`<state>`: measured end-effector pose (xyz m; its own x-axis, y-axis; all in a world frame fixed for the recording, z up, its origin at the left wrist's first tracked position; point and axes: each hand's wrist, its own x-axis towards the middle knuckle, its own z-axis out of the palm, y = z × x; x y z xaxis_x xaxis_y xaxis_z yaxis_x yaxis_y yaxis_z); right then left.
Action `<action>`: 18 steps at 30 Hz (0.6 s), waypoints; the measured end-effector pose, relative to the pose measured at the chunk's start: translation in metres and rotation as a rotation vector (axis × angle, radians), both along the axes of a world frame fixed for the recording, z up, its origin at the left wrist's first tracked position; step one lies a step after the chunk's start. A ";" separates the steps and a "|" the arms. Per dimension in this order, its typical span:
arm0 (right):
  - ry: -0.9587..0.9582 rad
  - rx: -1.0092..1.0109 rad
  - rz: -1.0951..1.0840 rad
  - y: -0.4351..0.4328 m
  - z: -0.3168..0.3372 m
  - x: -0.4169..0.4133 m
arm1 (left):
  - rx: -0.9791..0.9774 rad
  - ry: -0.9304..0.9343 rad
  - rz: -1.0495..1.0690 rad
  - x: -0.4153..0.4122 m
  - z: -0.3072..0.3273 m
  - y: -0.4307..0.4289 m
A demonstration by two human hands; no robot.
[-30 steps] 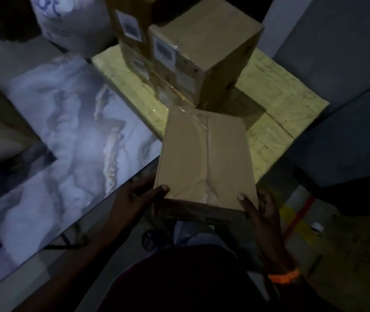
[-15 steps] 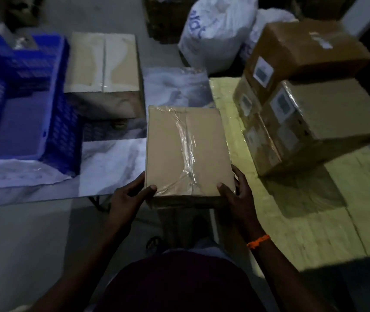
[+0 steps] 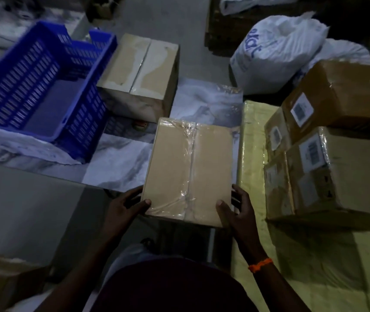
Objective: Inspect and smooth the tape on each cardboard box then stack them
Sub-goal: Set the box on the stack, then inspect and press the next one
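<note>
- Gripped the near left corner of the cardboard box (image 3: 190, 167) with the left hand (image 3: 123, 208), thumb laid on the top face, fingers curled round the side.
- Gripped the near right corner the same way with the right hand (image 3: 239, 210), thumb on top; wore an orange wristband (image 3: 261, 265) on that wrist.
- Held the box flat and level in front of the body, over the marble-patterned sheet (image 3: 121, 163) and just beside the left edge of the yellow board (image 3: 251, 154); could not tell whether its far end rested on the sheet.
- Faced clear tape (image 3: 191, 158) along the middle seam of the top, wrinkled, with more across both ends.
- Had to the right, on the yellow board, stacked boxes (image 3: 348, 172) in clear film, with white barcode labels turned leftward.
- Had beyond the held box a second taped box (image 3: 141, 73), next to a blue crate (image 3: 33, 86) at the left.
- Had farther back at the right a white bag (image 3: 276, 52) with blue lettering.
</note>
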<state>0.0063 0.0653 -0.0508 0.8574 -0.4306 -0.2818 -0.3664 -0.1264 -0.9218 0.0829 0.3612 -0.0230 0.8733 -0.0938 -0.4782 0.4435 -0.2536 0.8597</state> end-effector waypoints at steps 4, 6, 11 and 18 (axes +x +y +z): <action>-0.012 -0.017 0.008 -0.018 0.001 0.034 | 0.046 -0.019 0.070 0.017 0.002 -0.009; -0.021 -0.024 0.001 -0.025 0.002 0.052 | 0.084 -0.050 0.056 0.034 0.004 -0.013; 0.014 -0.030 -0.026 -0.033 -0.004 0.092 | 0.180 -0.138 -0.109 0.089 0.002 -0.027; 0.035 0.019 -0.050 -0.024 -0.004 0.119 | 0.164 -0.085 -0.242 0.129 -0.006 -0.042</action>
